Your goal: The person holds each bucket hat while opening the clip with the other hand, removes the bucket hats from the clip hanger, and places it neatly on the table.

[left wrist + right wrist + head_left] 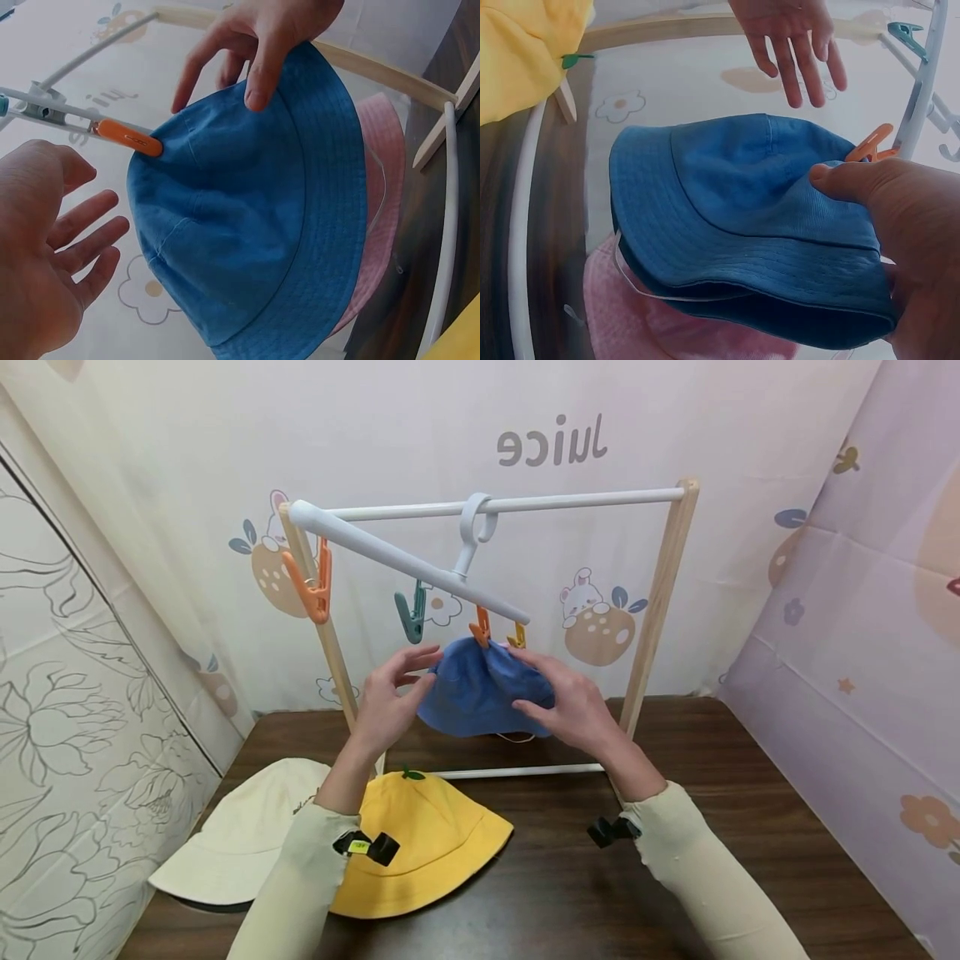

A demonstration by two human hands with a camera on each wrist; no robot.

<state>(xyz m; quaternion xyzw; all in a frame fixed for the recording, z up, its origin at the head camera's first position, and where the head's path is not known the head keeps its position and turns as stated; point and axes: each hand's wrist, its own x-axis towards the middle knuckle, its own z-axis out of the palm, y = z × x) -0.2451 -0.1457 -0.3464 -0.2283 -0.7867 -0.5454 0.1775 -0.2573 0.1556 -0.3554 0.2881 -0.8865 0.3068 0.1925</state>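
A blue bucket hat (480, 693) hangs from an orange clip (480, 627) near the low end of a white hanger (382, 553), which tilts down to the right. My right hand (576, 706) holds the hat's right side, thumb on the front and fingers behind. To the left of the hat is my left hand (386, 697), its fingers spread and holding nothing; the left wrist view shows them apart from the cloth. Behind the blue hat, a pink hat (381, 150) shows in both wrist views. A yellow clip (517, 635) sits at the hanger's low end.
The hanger hooks over the top bar (585, 502) of a wood-and-white rack. Another orange clip (318, 585) and a green clip (412, 614) hang without hats. On the dark table (720, 843), a yellow hat (427, 835) and a cream hat (240, 843) lie at front left.
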